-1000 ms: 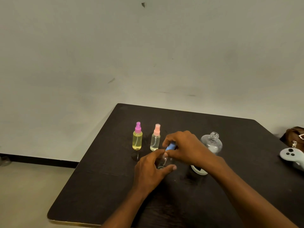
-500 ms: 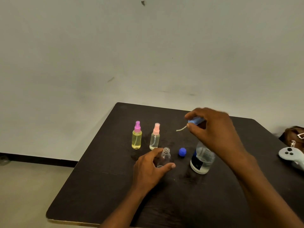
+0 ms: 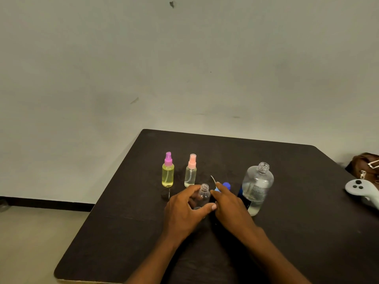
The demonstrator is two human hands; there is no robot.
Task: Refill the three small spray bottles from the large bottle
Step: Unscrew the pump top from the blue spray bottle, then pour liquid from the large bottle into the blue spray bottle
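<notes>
Curled round the small clear uncapped spray bottle [image 3: 203,196] on the dark table [image 3: 297,242], the left hand [image 3: 184,214] steadies it while the right hand [image 3: 231,208] pinches its blue pump head [image 3: 217,189] alongside; a careless wrist could topple the open large clear bottle [image 3: 257,187] nearby.

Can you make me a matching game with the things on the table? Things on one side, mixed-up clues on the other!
Things:
1. purple-topped bottle
2. small open bottle
3. blue sprayer head
4. large bottle

Clues:
A. held by the right hand
B. yellow liquid inside
C. gripped by the left hand
D. stands farthest right, has a label

Pairs: 1-B, 2-C, 3-A, 4-D
</notes>
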